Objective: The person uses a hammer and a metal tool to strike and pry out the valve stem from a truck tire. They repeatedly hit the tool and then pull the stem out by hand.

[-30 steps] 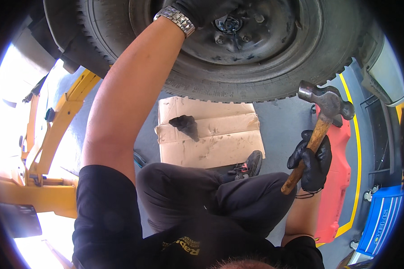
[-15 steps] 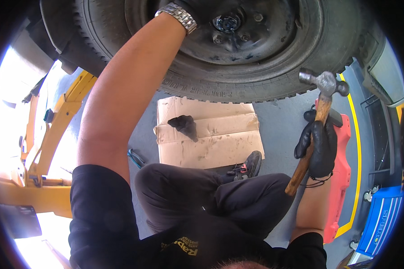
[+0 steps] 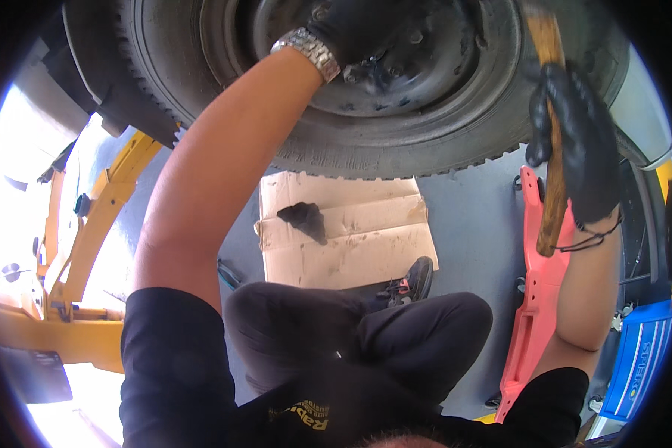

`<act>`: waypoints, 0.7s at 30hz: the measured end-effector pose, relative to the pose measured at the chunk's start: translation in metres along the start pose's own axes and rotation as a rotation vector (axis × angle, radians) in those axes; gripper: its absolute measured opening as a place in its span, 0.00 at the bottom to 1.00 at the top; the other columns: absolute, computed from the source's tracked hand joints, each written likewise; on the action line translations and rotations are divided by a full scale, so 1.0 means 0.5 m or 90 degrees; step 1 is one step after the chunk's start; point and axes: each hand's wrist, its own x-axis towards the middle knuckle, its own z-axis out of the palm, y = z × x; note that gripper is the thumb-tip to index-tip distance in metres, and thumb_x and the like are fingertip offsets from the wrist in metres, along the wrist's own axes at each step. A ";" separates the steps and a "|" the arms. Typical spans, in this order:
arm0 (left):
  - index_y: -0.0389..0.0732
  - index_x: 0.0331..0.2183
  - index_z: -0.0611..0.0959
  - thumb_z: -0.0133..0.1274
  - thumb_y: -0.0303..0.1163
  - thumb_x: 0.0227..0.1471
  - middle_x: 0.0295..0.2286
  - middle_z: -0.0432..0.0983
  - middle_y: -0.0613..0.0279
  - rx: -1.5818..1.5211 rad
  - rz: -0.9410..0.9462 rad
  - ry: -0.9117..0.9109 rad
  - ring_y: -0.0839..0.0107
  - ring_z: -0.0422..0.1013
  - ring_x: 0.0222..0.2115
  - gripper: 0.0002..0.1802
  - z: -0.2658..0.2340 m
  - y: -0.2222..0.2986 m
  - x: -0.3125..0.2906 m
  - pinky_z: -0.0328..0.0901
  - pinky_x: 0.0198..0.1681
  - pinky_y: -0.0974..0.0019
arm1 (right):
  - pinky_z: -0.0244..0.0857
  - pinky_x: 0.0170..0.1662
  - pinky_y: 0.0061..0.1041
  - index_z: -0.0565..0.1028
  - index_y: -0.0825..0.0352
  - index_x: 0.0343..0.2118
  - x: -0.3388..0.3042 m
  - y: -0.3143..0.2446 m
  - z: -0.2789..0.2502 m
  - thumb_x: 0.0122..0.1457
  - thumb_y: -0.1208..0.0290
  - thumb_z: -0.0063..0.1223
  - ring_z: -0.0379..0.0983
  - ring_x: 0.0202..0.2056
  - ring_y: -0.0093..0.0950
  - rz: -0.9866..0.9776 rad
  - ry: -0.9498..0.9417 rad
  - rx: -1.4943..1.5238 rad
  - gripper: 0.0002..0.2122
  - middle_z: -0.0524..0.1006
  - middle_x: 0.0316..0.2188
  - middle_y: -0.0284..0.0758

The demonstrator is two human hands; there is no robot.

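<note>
In front of me, at the top of the view, stands a large black wheel, its tyre (image 3: 336, 153) dusty and its dark steel rim (image 3: 433, 93) showing several nuts. My left hand (image 3: 366, 30), in a black glove with a metal watch at the wrist, is at the hub in the middle of the rim; its fingers are hidden, so what they hold does not show. My right hand (image 3: 579, 142), also black-gloved, is closed around the wooden handle of a hammer (image 3: 552, 194). Raised beside the tyre's right side, the hammer has its head blurred at the top edge.
Flattened cardboard (image 3: 377, 250) lies on the grey floor below the tyre, with a dark cloth (image 3: 305, 222) on it. A long red creeper (image 3: 534, 291) with casters is at the right, near a blue cart (image 3: 638, 362). Yellow lift arms (image 3: 101, 205) stand at the left.
My right hand has lifted the hammer up and to the right, toward the tyre's right side. My left hand has shifted slightly right, now covering the hub centre.
</note>
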 end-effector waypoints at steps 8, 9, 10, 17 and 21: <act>0.40 0.48 0.84 0.48 0.29 0.63 0.39 0.84 0.48 0.124 -0.086 0.009 0.53 0.79 0.41 0.15 0.001 0.031 -0.011 0.70 0.47 0.55 | 0.71 0.30 0.25 0.76 0.64 0.52 0.096 -0.054 0.002 0.71 0.56 0.48 0.76 0.26 0.24 0.241 -0.012 -0.115 0.18 0.78 0.28 0.33; 0.39 0.48 0.84 0.48 0.29 0.63 0.39 0.84 0.48 0.129 -0.025 0.028 0.55 0.79 0.41 0.15 -0.001 0.017 -0.005 0.70 0.47 0.55 | 0.72 0.32 0.28 0.76 0.64 0.50 0.108 -0.073 -0.015 0.70 0.55 0.48 0.78 0.27 0.27 0.256 -0.010 -0.114 0.17 0.79 0.28 0.34; 0.39 0.48 0.84 0.48 0.28 0.63 0.40 0.84 0.49 0.131 0.027 0.039 0.56 0.79 0.41 0.15 -0.001 -0.008 -0.005 0.70 0.47 0.55 | 0.72 0.30 0.33 0.76 0.63 0.43 0.094 -0.103 0.007 0.70 0.55 0.47 0.76 0.24 0.32 0.201 0.059 -0.055 0.15 0.77 0.24 0.36; 0.36 0.50 0.83 0.49 0.25 0.64 0.41 0.84 0.57 -0.100 -0.020 0.005 0.68 0.77 0.43 0.15 -0.030 0.010 -0.018 0.70 0.49 0.60 | 0.65 0.18 0.20 0.72 0.66 0.35 0.084 -0.124 0.035 0.72 0.51 0.41 0.66 0.15 0.18 0.156 -0.004 -0.022 0.20 0.69 0.18 0.28; 0.37 0.50 0.83 0.50 0.27 0.64 0.43 0.83 0.56 0.100 0.159 0.030 0.66 0.77 0.44 0.15 -0.036 -0.009 -0.025 0.69 0.51 0.60 | 0.67 0.18 0.23 0.73 0.67 0.36 0.088 -0.124 0.050 0.72 0.52 0.42 0.69 0.15 0.21 0.140 0.012 -0.010 0.20 0.70 0.18 0.30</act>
